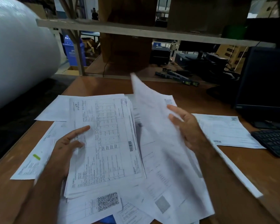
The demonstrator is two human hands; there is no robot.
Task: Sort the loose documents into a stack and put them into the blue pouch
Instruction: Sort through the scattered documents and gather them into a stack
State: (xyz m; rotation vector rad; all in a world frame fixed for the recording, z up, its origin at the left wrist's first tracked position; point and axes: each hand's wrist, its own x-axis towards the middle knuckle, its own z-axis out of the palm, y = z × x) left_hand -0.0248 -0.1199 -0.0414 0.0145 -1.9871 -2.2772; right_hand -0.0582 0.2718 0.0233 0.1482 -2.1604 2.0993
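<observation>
Paper covers most of the desk (200, 97) in front of me. My left hand (66, 143) lies flat on the stack (103, 143), fingers straight and pressing its left edge, nothing pinched. My right hand (189, 128) holds a lifted sheet (155, 120), blurred with motion; the thumb and fingertips show in front of it and the sheet runs down past the palm, so I judge the grip closed on its right edge, though the blur hides the exact pinch.

The relation that matters: the stack lies just left of the lifted sheet, almost touching its lower part, and my left hand is already on it. The stack's long axis runs away from me, tilted slightly left at the far end. The lifted sheet stands nearly upright, its long axis leaning from near-right to far-left, top corner pointing away. To land it squarely I would swing it leftward and lay it flat along that axis.

Loose documents (229, 131) still lie to the right by the keyboard (275, 141), others to the left and under my wrists. A sliver of blue at the near edge may be the blue pouch (107, 219); I cannot tell.
</observation>
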